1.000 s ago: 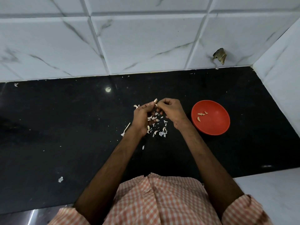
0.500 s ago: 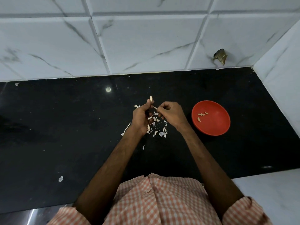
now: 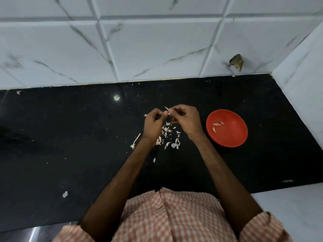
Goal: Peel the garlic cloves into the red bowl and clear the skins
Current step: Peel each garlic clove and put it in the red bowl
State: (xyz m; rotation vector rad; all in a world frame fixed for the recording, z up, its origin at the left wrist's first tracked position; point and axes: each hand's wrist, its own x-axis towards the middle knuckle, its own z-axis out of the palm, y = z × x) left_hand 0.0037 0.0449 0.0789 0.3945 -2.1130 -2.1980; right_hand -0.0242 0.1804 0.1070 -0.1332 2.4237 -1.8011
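Observation:
Above the black counter (image 3: 70, 137), my left hand (image 3: 153, 123) and my right hand (image 3: 185, 119) meet fingertip to fingertip. Between them they pinch one small garlic clove (image 3: 167, 110), and a sliver of pale skin sticks up from it. Under the hands lies a scatter of garlic skins and cloves (image 3: 168, 137). The red bowl (image 3: 232, 137) stands to the right of my right hand and holds a few peeled cloves (image 3: 217, 125).
A thin garlic stem (image 3: 136, 142) lies left of the pile. Stray skin bits (image 3: 65, 194) dot the counter. White marble tiles form the back wall (image 3: 157, 49), a side wall (image 3: 305, 93) closes the right, and a brownish scrap (image 3: 236, 62) hangs on the tiles.
My hands parted slightly half a second ago, the left lifting the clove. Now they are together again, both pinching it.

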